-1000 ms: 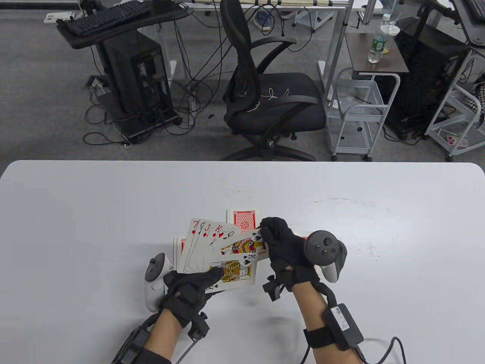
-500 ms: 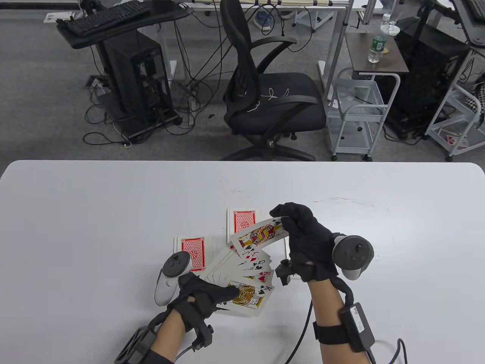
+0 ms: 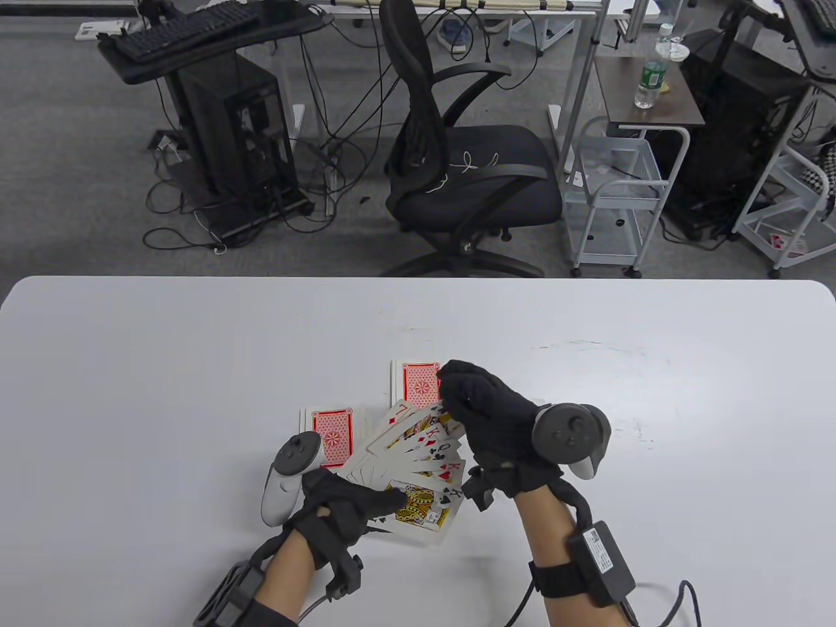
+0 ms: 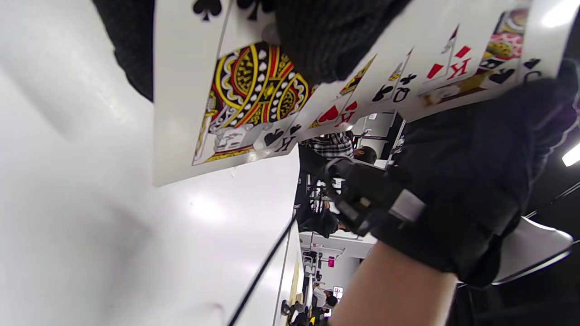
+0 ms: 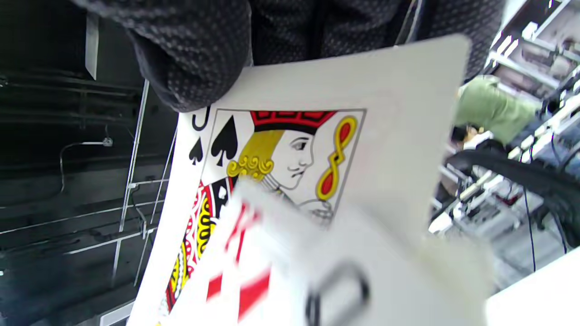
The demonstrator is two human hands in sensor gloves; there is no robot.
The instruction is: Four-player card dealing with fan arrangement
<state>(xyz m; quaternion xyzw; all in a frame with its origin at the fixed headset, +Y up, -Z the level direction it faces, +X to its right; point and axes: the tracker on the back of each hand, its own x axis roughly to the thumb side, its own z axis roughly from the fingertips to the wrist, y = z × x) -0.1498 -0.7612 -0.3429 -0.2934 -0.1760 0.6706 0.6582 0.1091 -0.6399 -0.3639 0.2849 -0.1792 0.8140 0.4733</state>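
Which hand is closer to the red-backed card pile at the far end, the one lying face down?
The right hand. Its fingertips reach right beside the far face-down pile, at its right edge. The left hand is well back toward the person, gripping the fan of cards.

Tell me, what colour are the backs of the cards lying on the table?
Red patterned with white borders, clearest in the table view.

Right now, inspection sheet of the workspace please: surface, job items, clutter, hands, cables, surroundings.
Surface: white table, faint scuffs.
Job's things: face-up card fan; two face-down red-backed piles on the table.
Clutter: nothing seen on the table.
Hands: left hand grips the fan's base; right hand pinches a jack of spades at the fan's top.
Cables: wrist leads; floor tangle.
Surroundings: office chair, keyboard stand, cart.
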